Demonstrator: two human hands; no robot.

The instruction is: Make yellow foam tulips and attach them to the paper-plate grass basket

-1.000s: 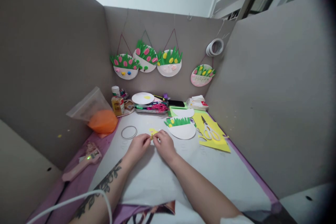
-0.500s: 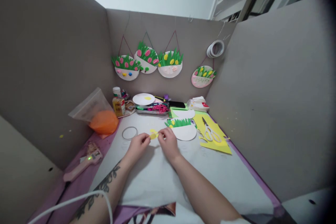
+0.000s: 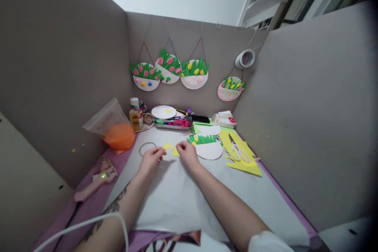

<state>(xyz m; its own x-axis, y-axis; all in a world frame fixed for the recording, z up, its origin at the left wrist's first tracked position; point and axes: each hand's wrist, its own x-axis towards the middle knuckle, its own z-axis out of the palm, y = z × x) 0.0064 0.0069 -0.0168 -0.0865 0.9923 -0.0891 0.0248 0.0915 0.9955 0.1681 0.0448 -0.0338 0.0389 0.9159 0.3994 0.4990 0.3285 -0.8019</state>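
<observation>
My right hand (image 3: 188, 155) pinches a small yellow paper piece (image 3: 175, 151) over the white table cover. My left hand (image 3: 152, 158) is held to its left, fingers curled together; anything between them is too small to make out. More yellow paper bits (image 3: 167, 146) lie between and just beyond the hands. Right of my right hand rests a white half plate (image 3: 209, 151) with green paper grass and small yellow pieces along its top edge. A grey ring (image 3: 143, 148) lies behind my left hand, partly covered by it.
White scissors (image 3: 239, 153) lie on a yellow sheet (image 3: 251, 168) at the right. A pink glue gun (image 3: 96, 185) and a bag of orange material (image 3: 119, 136) are at left. A filled tray (image 3: 174, 127) stands behind; decorated plates (image 3: 195, 80) hang on the partition.
My hands have moved apart, the left one shifting left and away from the yellow piece. The whole view has shifted slightly.
</observation>
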